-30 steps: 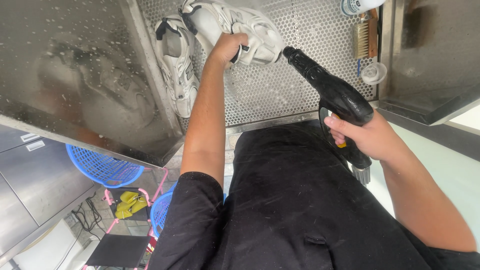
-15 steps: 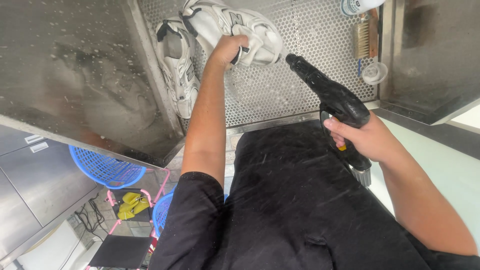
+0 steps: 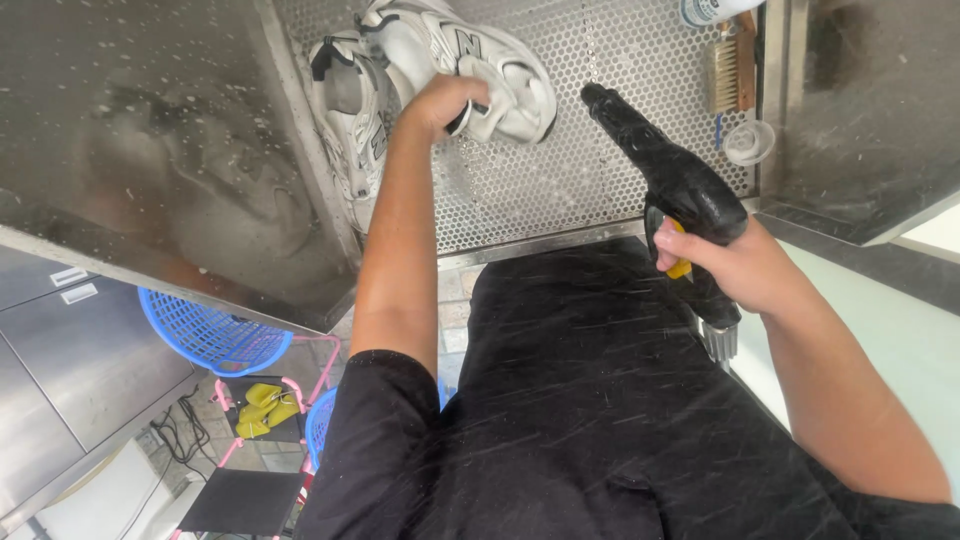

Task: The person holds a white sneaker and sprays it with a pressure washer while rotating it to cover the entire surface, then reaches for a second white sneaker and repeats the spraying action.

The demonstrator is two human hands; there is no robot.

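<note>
My left hand (image 3: 443, 100) grips a white sneaker (image 3: 500, 70) and holds it up over the perforated steel tray (image 3: 560, 190). A second white sneaker (image 3: 352, 130) lies on the tray to its left, against the steel side wall. My right hand (image 3: 735, 265) is closed around the handle of a black spray gun (image 3: 665, 170) with a yellow trigger. The gun's nozzle points up toward the held sneaker, a short gap away from its toe. Fine water droplets streak across the view.
A wooden scrub brush (image 3: 728, 72), a white bottle (image 3: 710, 10) and a small white cap (image 3: 748, 142) sit at the tray's far right. Steel walls flank the tray. Below left stand blue plastic baskets (image 3: 205, 330) and a pink stool with yellow gloves (image 3: 258, 405).
The spray gun has swung right and away from the sneaker's toe. My left hand has shifted the sneaker slightly up and left.
</note>
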